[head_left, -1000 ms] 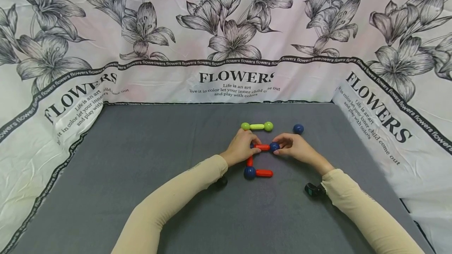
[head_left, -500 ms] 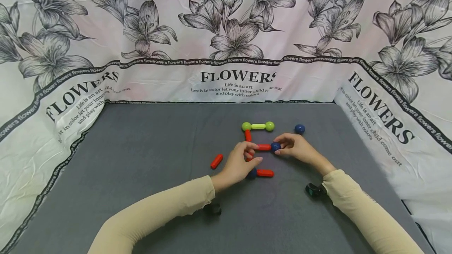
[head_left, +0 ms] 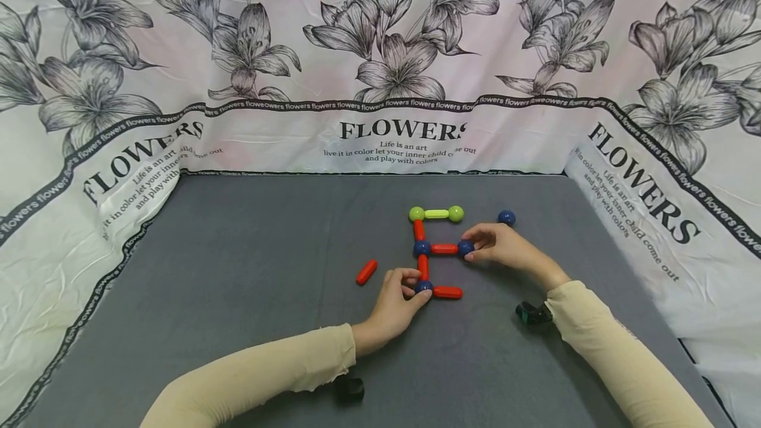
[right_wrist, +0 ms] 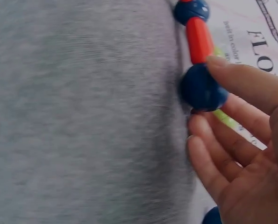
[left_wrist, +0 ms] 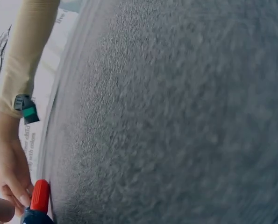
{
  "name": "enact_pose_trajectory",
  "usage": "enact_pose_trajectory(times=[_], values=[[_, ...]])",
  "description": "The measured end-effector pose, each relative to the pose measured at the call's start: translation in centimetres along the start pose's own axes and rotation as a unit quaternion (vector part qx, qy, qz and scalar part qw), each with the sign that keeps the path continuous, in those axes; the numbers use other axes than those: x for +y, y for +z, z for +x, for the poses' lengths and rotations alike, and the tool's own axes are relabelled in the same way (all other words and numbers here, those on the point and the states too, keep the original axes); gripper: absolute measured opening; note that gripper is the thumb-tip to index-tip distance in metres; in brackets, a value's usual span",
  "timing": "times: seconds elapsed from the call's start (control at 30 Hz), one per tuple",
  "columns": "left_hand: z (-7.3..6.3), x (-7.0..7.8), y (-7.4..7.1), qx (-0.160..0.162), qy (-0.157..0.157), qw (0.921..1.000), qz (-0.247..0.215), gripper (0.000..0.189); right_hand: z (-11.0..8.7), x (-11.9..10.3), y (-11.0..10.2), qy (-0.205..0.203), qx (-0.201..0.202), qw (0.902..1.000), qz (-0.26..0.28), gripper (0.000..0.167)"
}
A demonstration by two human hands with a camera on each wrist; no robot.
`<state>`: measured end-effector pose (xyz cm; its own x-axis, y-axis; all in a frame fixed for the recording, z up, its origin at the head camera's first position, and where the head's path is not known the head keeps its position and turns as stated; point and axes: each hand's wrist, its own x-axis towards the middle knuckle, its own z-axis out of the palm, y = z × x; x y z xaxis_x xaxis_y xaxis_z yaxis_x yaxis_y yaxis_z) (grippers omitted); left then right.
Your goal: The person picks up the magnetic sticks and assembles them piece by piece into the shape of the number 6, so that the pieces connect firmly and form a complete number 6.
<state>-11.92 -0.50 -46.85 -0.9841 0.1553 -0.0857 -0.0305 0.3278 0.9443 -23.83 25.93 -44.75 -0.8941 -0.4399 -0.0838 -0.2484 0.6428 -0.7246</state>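
On the grey cloth lies a figure of joined balls and rods. With thumb and fingers, my left hand [head_left: 392,306] holds the near blue ball [head_left: 424,288], from which one red rod [head_left: 448,292] points right. My right hand [head_left: 504,248] pinches another blue ball [head_left: 465,248] at the right end of the middle red rod [head_left: 444,249]; the right wrist view shows the thumb on this blue ball [right_wrist: 203,87]. A central blue ball [head_left: 422,248] joins the middle rod to upright red rods. At the far end, a lime rod [head_left: 436,214] links two lime balls [head_left: 417,214].
A loose red rod [head_left: 366,272] lies left of the figure. Beyond my right hand is a separate blue ball [head_left: 507,218]. Dark wrist devices [head_left: 533,313] show below both sleeves. A flower-printed cloth [head_left: 380,137] stands behind the table.
My left hand has moved from the central blue ball toward me, onto the near blue ball. The loose red rod has come into view. The right hand stays at its ball.
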Motion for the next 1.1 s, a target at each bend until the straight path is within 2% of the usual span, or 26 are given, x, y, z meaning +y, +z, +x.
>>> enact_pose_trajectory(times=[0.17, 0.27, 0.4, 0.6, 0.8, 1.1], values=[[-0.1, -0.5, 0.3, 0.008, 0.017, 0.9998, 0.008, 0.035, 0.8, -1.5, -0.2, -0.01, 0.017, 0.9998, -0.009, 0.039], [-0.1, -0.7, 0.3, 0.009, 0.02, 0.9996, 0.015, 0.035, 1.6, -2.9, -0.1, -0.021, 0.009, 0.9997, 0.012, 0.039], [-0.2, -0.7, 0.3, 0.002, 0.015, 0.9996, 0.025, 0.036, 3.0, -5.0, 0.8, -0.05, -0.033, 0.9969, 0.05, 0.041], [-0.3, -0.7, 0.3, -0.005, 0.017, 0.9996, 0.02, 0.035, 5.5, -7.9, 2.6, -0.107, -0.115, 0.9841, 0.082, 0.04], [-0.3, -0.9, 0.2, -0.009, 0.025, 0.9995, 0.018, 0.035, 7.8, -9.4, 4.6, -0.147, -0.187, 0.9689, 0.069, 0.035], [-0.2, -1.3, 0.2, -0.008, 0.041, 0.9989, 0.019, 0.034, 10.1, -10.0, 7.1, -0.154, -0.242, 0.9571, 0.041, 0.027]])
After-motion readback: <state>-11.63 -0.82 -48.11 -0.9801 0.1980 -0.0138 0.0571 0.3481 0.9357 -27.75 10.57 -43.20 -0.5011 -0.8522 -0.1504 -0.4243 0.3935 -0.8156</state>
